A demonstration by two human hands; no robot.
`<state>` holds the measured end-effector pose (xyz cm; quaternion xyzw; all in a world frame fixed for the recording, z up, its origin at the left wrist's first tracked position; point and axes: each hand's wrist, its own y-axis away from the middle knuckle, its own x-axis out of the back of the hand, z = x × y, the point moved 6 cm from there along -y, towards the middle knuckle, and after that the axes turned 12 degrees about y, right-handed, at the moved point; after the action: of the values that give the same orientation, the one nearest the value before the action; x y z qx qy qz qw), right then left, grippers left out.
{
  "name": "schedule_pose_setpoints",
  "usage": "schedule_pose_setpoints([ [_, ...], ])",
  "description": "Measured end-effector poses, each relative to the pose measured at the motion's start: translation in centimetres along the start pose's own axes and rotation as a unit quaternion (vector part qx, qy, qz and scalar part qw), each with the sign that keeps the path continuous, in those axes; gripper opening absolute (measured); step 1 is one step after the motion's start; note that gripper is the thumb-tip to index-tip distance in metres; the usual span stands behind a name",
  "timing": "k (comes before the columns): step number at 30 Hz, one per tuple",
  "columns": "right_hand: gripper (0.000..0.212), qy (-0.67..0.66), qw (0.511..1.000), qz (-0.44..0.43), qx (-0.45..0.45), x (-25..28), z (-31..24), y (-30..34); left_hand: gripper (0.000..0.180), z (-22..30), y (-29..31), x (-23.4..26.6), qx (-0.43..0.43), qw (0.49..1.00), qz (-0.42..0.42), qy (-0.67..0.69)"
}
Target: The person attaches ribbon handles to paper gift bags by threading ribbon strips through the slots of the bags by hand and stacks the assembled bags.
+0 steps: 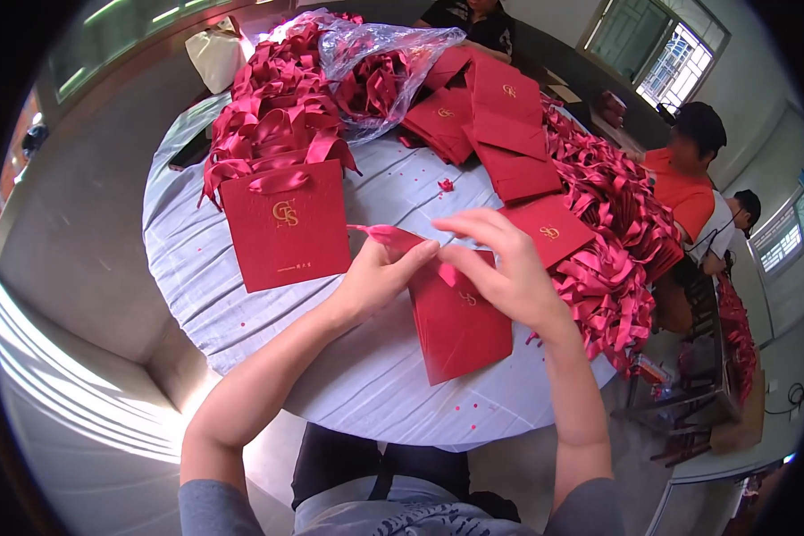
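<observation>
A red paper gift bag [463, 335] with a gold emblem lies flat in front of me, its lower end toward my body. Over its top edge my left hand [380, 279] is closed, pinching a pink-red ribbon [386, 234] between thumb and fingers. My right hand [514, 272] reaches over the bag's upper right part, fingers stretched and apart from the thumb, close to my left thumb tip. Part of the ribbon shows under the right hand; the bag's top edge is mostly hidden. To the left, another red gift bag [286, 237] with a ribbon handle leans against a ribbon-handled heap.
A pale cloth [188, 259] covers the round table. Ribbon-handled bags [281, 98] are heaped at the far left, beside clear plastic wrap [357, 45]. Flat red bags [509, 98] and more ribboned bags [603, 250] lie at the right. Other people [683, 192] are beyond the table.
</observation>
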<state>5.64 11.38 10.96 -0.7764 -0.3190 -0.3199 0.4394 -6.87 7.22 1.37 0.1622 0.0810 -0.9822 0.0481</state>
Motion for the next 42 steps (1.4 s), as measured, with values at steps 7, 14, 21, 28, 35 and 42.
schedule_pose_setpoints([
  [7,0.015,-0.089,0.994,-0.046,-0.047,-4.4,-1.1,-4.1,0.022,1.5,0.4,-1.0,-0.024,0.999,-0.023,-0.035],
  [14,0.011,-0.295,0.937,0.123,-0.139,3.4,2.4,-1.5,0.043,2.4,0.1,-1.4,-0.024,0.993,-0.118,-0.002],
  [21,0.012,-0.101,0.982,0.086,-0.136,1.4,2.5,3.1,0.059,4.7,0.3,-0.9,-0.053,0.982,-0.12,-0.136],
  [28,0.005,0.007,0.992,0.093,-0.088,-0.3,0.6,3.7,0.042,5.3,0.4,-0.5,-0.071,0.963,-0.113,-0.235],
  [35,0.015,0.072,0.988,0.116,-0.068,-1.0,0.9,4.2,0.039,5.3,0.3,-1.9,-0.056,0.967,-0.115,-0.221],
  [42,0.019,0.141,0.982,0.122,-0.012,-0.2,-0.4,4.0,0.037,5.4,0.5,-2.6,-0.087,0.964,-0.082,-0.236],
])
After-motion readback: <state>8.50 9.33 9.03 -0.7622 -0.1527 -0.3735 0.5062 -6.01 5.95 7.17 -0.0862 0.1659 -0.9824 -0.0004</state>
